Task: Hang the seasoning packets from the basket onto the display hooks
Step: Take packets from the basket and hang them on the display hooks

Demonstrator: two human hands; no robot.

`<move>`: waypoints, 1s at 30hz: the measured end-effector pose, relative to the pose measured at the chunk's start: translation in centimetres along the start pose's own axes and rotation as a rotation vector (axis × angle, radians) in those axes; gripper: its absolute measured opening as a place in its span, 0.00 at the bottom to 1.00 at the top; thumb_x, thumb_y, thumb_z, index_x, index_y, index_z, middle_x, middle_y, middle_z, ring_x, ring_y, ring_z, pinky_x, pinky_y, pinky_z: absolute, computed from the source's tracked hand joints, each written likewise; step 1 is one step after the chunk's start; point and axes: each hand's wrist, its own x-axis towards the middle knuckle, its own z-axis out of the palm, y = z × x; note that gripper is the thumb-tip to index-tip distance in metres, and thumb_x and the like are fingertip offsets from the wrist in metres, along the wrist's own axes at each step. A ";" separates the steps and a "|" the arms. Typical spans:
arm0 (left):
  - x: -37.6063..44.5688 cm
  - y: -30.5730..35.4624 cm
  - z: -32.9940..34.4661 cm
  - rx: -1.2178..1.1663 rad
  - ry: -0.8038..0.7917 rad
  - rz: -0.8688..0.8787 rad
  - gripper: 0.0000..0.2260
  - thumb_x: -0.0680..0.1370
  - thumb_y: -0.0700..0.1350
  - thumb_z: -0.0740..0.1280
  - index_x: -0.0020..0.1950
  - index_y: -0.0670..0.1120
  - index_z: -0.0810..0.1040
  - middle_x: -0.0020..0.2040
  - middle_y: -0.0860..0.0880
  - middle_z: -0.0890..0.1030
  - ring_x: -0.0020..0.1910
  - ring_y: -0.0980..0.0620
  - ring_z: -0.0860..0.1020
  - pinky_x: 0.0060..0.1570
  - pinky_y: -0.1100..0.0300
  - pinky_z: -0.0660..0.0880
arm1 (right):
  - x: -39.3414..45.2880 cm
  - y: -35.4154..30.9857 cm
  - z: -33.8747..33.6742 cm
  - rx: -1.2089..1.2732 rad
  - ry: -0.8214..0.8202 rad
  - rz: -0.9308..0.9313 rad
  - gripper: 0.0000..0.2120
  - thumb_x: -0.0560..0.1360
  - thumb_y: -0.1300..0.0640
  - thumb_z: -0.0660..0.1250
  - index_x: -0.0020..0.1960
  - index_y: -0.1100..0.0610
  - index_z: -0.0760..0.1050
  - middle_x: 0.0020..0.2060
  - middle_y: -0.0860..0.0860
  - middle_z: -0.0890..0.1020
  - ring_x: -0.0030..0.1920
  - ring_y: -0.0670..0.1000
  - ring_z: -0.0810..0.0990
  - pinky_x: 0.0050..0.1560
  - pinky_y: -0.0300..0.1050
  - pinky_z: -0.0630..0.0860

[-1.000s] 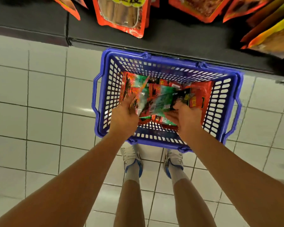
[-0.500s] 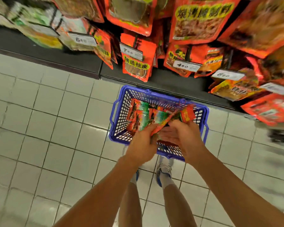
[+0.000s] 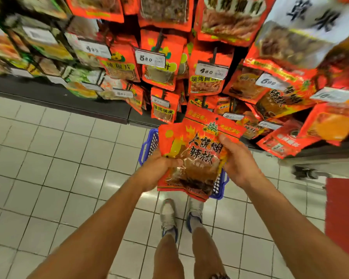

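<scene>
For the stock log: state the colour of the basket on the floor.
Blue: the basket shows best in the head view, mostly hidden behind the held packets.

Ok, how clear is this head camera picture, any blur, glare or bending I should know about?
Head view: the hanging packets along the top and right edges are smeared by motion blur; the held stack of packets, gripped by the left hand and right hand, is sharper with readable print. The wide lens bends the floor tiles. Soft glare shows near the shoes.

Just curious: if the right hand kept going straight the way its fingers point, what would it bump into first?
Probably the hanging red packets just past the held packets; depth is unclear.
</scene>
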 end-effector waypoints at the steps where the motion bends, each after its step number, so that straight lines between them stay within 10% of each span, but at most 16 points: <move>1: -1.5 1.7 0.1 -0.012 -0.008 0.013 0.16 0.75 0.31 0.69 0.50 0.53 0.85 0.48 0.49 0.87 0.48 0.46 0.85 0.49 0.52 0.81 | -1.5 -1.5 1.0 0.031 -0.016 -0.024 0.21 0.73 0.54 0.72 0.62 0.62 0.77 0.54 0.57 0.85 0.49 0.63 0.85 0.35 0.56 0.82; 4: -5.9 7.3 0.6 -0.051 -0.036 0.105 0.13 0.76 0.33 0.70 0.47 0.52 0.86 0.48 0.47 0.87 0.48 0.45 0.84 0.51 0.49 0.80 | -6.3 -6.4 4.0 0.097 0.042 -0.163 0.15 0.70 0.58 0.74 0.54 0.61 0.78 0.44 0.57 0.82 0.38 0.59 0.79 0.30 0.50 0.80; 6: -8.7 11.7 0.9 -0.106 -0.031 0.183 0.07 0.75 0.43 0.72 0.52 0.50 0.85 0.48 0.47 0.87 0.47 0.45 0.82 0.48 0.51 0.81 | -9.4 -10.1 5.5 0.118 0.063 -0.259 0.14 0.73 0.61 0.73 0.57 0.61 0.76 0.49 0.62 0.79 0.46 0.62 0.77 0.45 0.61 0.81; 9: -12.4 18.7 1.3 -0.154 -0.001 0.291 0.27 0.71 0.57 0.70 0.66 0.43 0.78 0.46 0.45 0.86 0.38 0.47 0.83 0.37 0.56 0.79 | -13.9 -16.3 7.3 0.144 0.087 -0.397 0.14 0.75 0.63 0.71 0.59 0.59 0.75 0.52 0.64 0.73 0.52 0.64 0.71 0.58 0.80 0.69; 19: -22.9 38.1 6.2 -0.030 0.104 0.940 0.10 0.80 0.43 0.68 0.41 0.48 0.86 0.31 0.56 0.83 0.23 0.62 0.77 0.22 0.70 0.72 | -25.8 -34.8 9.9 0.030 0.043 -0.956 0.07 0.76 0.57 0.73 0.42 0.48 0.86 0.42 0.51 0.88 0.43 0.55 0.86 0.53 0.62 0.83; 30: -24.3 48.0 11.7 -0.115 0.198 1.106 0.12 0.72 0.45 0.76 0.54 0.45 0.83 0.47 0.46 0.87 0.44 0.48 0.85 0.44 0.55 0.81 | -27.4 -47.5 9.0 -0.198 -0.021 -1.133 0.07 0.76 0.52 0.74 0.41 0.51 0.84 0.40 0.51 0.88 0.41 0.53 0.88 0.44 0.51 0.82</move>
